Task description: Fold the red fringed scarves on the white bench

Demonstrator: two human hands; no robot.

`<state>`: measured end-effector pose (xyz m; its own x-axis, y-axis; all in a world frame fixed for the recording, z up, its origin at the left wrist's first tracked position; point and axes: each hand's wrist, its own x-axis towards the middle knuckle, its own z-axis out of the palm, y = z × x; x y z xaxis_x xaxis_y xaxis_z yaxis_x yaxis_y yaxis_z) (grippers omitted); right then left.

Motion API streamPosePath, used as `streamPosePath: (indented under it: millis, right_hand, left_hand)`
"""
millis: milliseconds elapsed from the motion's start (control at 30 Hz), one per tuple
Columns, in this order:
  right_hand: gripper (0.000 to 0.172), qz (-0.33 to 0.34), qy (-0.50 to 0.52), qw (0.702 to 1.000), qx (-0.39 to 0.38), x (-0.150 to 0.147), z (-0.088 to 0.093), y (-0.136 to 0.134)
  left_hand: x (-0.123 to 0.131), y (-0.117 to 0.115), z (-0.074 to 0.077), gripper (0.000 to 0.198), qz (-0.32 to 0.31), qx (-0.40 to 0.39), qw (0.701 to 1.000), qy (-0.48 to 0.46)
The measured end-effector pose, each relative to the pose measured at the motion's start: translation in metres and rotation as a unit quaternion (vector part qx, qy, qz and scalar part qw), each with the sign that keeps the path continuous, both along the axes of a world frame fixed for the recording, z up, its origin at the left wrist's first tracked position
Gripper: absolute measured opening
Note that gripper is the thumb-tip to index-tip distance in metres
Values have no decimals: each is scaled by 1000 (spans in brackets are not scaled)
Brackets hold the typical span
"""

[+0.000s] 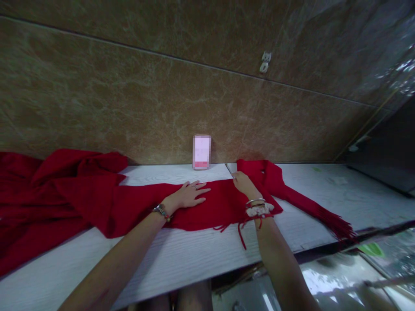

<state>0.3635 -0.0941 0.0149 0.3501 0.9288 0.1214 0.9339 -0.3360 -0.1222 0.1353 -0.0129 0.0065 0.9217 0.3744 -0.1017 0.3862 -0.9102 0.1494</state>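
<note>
A red fringed scarf (223, 196) lies stretched along the white table, with loose folds of it or of a like red cloth on the right. My left hand (188, 195) rests flat on the middle of the scarf, fingers spread. At the scarf's far edge, my right hand (244, 183) is closed, its fingers curled and seemingly pinching the cloth; the fingertips are partly hidden. A narrow fringed end (319, 214) trails rightward to the table's near edge. Red strands hang near my right wrist, and I cannot tell whether they belong to the scarf or a bracelet.
A large heap of red cloth (58, 194) covers the table's left side. Against the brown marbled wall (145, 108) leans a phone (201, 152) with a lit, blurred screen. A small white fitting (265, 62) is on the wall. A dark box-like object (389, 147) stands far right.
</note>
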Motion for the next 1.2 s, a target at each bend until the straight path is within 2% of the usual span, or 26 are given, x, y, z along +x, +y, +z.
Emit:
streamPosePath:
  millis: [100,233,333,433,533,733,833,900,1000,1100,1200]
  right_hand:
    - [39,45,24,997,-63,-8,-3,4]
    - [47,-24,38,992,-121,0,-4,-4]
    - [50,-55,30,991,-115,1,-3,-4]
    - [54,1,11,998,-68,-11,-6,5]
    - [54,62,12,995,-83,-23,-12,13]
    - [49,57,19,991,-123,-26,-16,16]
    - [48,57,15,991,-118,-26,-15,15]
    - [48,61,7,992,-106,-28,-14,13]
    - [47,65,-10,994,-85,-30,-16,10]
    - [45,68,-29,996,-52,-30,-20,8]
    - [44,71,-43,996,-10,-28,-26,8]
  left_hand:
    - [-1,-1,2,44,-3,2,1000,10]
    - [-1,-2,4,43,-2,-2,1000,17]
    - [1,-2,4,43,-2,9,1000,19]
    - [-1,-2,5,45,8,45,999,16]
    - [-17,-8,9,47,2,78,997,-2]
    - [-68,-39,13,56,-102,89,989,-66]
    - [-77,-46,11,39,-109,135,982,-72]
    - [-76,-44,9,31,-97,172,978,-70]
    - [-76,-38,9,34,-59,225,970,-77]
    - [-83,-34,11,38,18,278,954,-111]
    - [-96,-31,21,40,109,318,928,-160]
